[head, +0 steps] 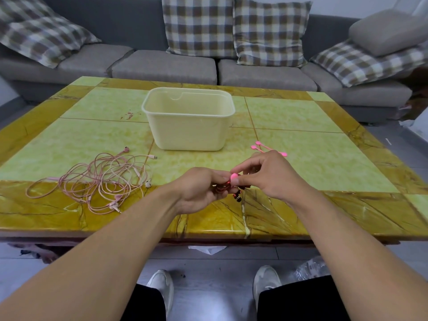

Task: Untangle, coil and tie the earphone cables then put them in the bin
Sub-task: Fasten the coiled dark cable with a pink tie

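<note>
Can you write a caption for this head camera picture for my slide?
Both hands fasten a pink tie around coiled dark earphones; tangled pink earphones wait beside the bin.

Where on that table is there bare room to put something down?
Bare tile lies right of the bin beyond the pink ties, and left of the bin behind the pink cable tangle. It is crowded at the near edge, where both hands hold a dark coil.
</note>
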Motion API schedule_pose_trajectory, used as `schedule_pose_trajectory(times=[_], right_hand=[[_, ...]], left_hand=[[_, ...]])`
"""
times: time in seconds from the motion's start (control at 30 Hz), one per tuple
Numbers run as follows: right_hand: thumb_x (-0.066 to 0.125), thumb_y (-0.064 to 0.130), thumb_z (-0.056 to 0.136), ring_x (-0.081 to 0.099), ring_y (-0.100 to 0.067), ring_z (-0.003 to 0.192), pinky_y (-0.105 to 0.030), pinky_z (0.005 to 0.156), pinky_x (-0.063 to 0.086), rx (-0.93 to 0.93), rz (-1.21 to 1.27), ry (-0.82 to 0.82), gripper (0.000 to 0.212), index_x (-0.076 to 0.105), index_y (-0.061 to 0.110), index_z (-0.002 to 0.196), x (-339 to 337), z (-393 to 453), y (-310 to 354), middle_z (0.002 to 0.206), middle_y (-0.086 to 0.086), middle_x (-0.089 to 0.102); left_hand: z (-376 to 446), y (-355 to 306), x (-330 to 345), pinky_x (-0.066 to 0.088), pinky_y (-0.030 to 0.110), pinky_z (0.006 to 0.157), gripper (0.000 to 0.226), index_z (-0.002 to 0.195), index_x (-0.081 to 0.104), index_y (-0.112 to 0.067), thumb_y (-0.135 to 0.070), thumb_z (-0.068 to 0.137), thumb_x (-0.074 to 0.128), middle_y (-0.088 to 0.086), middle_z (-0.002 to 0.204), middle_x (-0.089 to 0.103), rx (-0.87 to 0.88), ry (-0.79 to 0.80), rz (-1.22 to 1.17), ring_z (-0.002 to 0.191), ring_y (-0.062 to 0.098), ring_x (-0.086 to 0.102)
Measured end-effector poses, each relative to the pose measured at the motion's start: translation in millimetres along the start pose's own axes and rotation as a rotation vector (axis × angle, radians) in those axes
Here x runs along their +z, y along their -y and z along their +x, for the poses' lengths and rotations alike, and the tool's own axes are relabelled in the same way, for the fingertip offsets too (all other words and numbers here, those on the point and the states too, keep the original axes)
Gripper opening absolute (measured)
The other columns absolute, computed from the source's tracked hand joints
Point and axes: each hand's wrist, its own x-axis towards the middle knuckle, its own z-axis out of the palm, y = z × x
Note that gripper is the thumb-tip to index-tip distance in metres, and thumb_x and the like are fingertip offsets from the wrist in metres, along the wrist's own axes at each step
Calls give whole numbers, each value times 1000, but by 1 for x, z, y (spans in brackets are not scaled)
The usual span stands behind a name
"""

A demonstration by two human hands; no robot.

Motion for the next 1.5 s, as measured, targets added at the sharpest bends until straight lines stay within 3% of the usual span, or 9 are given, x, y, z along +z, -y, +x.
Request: schedule_pose_trajectory(times=[0.13,0.27,0.43,0.7,0.83,1.0,1.13,1.27,1.5], right_hand=[[89,27,75,63,-10,71,-38,73,53,-2,-55,4,12,81,33,82,0,-1,-1,77,5,73],[86,20,80,72,-4,75,-19,77,56,4,-24,48,10,82,22,89,0,-1,-1,76,10,77],[83,10,81,64,17,75,9,70,34,-52,151,-94,11,79,7,92,-1,-1,2,78,7,75],[85,14,80,74,-4,81,5,75,39,-44,113,-107,11,81,16,90,5,-1,3,79,8,77],[87,18,78,74,0,82,-20,86,57,-16,57,-66,15,81,26,90,4,-1,3,82,11,78],[84,14,81,55,30,74,12,69,30,-40,-14,-79,13,81,18,92,3,-2,6,83,8,76],[83,12,81,69,4,73,-2,71,47,-70,-92,-75,14,80,25,86,8,-3,4,77,13,76],[81,15,84,65,1,76,-14,71,50,-121,-221,-54,13,80,28,86,13,-3,2,78,17,72],[83,14,83,70,-1,71,4,75,38,-124,-63,-54,9,81,22,88,7,-5,9,74,11,75]], left_hand=[[-2,1,3,52,21,76,33,117,69,4,9,94,46,14,102,70,-7,27,-19,90,20,65],[0,5,5,56,20,72,36,114,66,-2,18,83,64,17,101,73,107,-44,67,90,19,70],[1,1,2,61,26,78,9,94,66,-1,7,89,66,18,95,74,215,-87,-123,87,27,73],[1,6,8,61,34,87,10,94,70,6,6,85,74,25,90,75,403,-330,-1,89,35,76],[-1,5,10,61,31,85,19,99,68,5,4,82,77,23,85,76,410,-322,16,86,31,77],[-3,4,10,61,29,81,17,97,67,9,7,83,76,24,83,75,401,-303,20,80,28,77],[0,5,10,63,35,80,12,85,70,8,5,78,80,26,82,74,333,-390,76,78,33,76],[4,9,11,64,36,77,7,82,71,6,6,79,78,17,71,73,290,-435,130,70,28,75],[-4,3,5,61,36,87,17,103,68,4,6,87,71,25,86,75,317,-319,74,86,34,76]])
